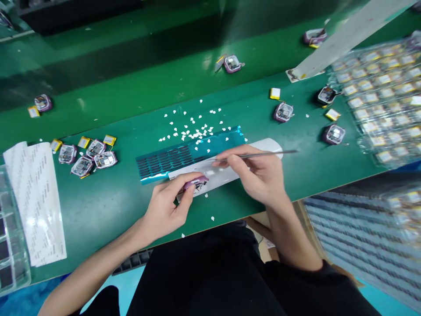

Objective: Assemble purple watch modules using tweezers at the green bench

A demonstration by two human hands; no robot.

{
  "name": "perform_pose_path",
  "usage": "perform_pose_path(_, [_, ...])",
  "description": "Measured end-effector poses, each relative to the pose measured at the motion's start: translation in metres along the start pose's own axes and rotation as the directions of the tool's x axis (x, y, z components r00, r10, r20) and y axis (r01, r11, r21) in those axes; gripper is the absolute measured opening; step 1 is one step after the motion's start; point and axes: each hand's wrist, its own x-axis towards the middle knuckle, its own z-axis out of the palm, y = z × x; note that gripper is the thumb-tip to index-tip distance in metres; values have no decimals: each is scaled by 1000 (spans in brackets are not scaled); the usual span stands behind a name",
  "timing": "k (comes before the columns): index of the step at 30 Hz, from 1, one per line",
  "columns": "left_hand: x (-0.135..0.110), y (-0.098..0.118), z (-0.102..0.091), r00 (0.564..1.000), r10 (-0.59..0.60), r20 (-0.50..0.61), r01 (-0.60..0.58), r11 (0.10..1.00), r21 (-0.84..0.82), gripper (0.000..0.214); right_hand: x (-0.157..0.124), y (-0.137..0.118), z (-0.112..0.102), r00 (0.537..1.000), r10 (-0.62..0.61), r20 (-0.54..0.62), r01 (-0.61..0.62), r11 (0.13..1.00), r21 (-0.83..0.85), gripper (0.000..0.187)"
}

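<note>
Single head-worn view, looking forward and steeply down from close above the green worktable (131,206). Near table edge and the wearer's dark-clothed lap fill the lower frame; the table's far side runs along the top. No second view

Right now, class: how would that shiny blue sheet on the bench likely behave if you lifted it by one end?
The blue sheet looks thin and glossy, so it would probably flop and feel light. Its near edge curls up, suggesting it creases easily. White scraps on it would likely slide off.
</note>
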Motion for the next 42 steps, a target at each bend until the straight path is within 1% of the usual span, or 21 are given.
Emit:
perform_pose_path(1, [2, -3, 1, 998, 62, -6, -61, 995, 84, 22, 7, 3, -5, 998, 13, 59, -9, 998, -70, 26])
perform_pose_path(3, [6, -9, 3, 989, 146, 10, -144, 964, 225, 21, 19, 9, -12, 988, 19, 154, 3, 990, -138, 30])
perform_pose_path(6, [11, -16, 5, 983, 165, 77, -182, 907, 380, 22, 29, 16, -15, 971, -15, 239, 56, 984, -167, 31])
perform_pose_path(8, [12, -18, 6, 981, 148, 126, -189, 885, 426, 23, 31, 20, -15, 963, -36, 266, 89, 978, -190, 31])
perform_pose_path(10, [12, -18, 6, 979, 136, 152, -191, 877, 441, 24, 32, 23, -15, 957, -57, 284, 119, 972, -204, 31])
perform_pose_path(15, [13, -17, 5, 980, 112, 165, -176, 878, 446, 25, 34, 28, -15, 918, -179, 353, 266, 940, -213, 23])
perform_pose_path(17, [13, -17, 5, 980, 108, 167, -174, 877, 448, 24, 34, 30, -13, 910, -240, 338, 322, 923, -213, 21])
perform_pose_path(19, [13, -18, 5, 978, 112, 175, -180, 879, 442, 23, 35, 30, -9, 905, -303, 298, 372, 905, -209, 20])
perform_pose_path(21, [13, -19, 5, 976, 121, 181, -189, 882, 431, 23, 37, 28, -6, 897, -343, 278, 405, 891, -207, 20])
perform_pose_path(23, [12, -20, 4, 975, 133, 178, -199, 882, 428, 24, 39, 25, -4, 895, -335, 293, 406, 884, -231, 20])
perform_pose_path(27, [12, -23, 1, 965, 179, 191, -247, 864, 438, 27, 37, 19, -7, 907, -250, 337, 363, 872, -329, 23])
perform_pose_path(30, [12, -25, -2, 947, 253, 196, -314, 848, 427, 26, 32, 19, -9, 915, -239, 326, 348, 876, -335, 24])
perform_pose_path(33, [13, -26, -3, 945, 287, 156, -327, 837, 439, 23, 29, 21, -8, 930, -223, 293, 312, 899, -308, 24])
perform_pose_path(36, [15, -25, -3, 953, 250, 171, -302, 828, 473, 23, 30, 26, -7, 932, -207, 299, 291, 917, -274, 24])
perform_pose_path(39, [18, -24, -2, 954, 205, 219, -290, 815, 501, 26, 32, 32, -8, 919, -258, 300, 336, 909, -247, 22])
perform_pose_path(40, [18, -24, -1, 954, 196, 227, -288, 814, 505, 27, 33, 32, -9, 919, -284, 273, 351, 904, -244, 22])
perform_pose_path(42, [19, -24, 0, 955, 185, 232, -281, 815, 507, 27, 37, 26, -13, 931, -315, 182, 354, 901, -250, 22])
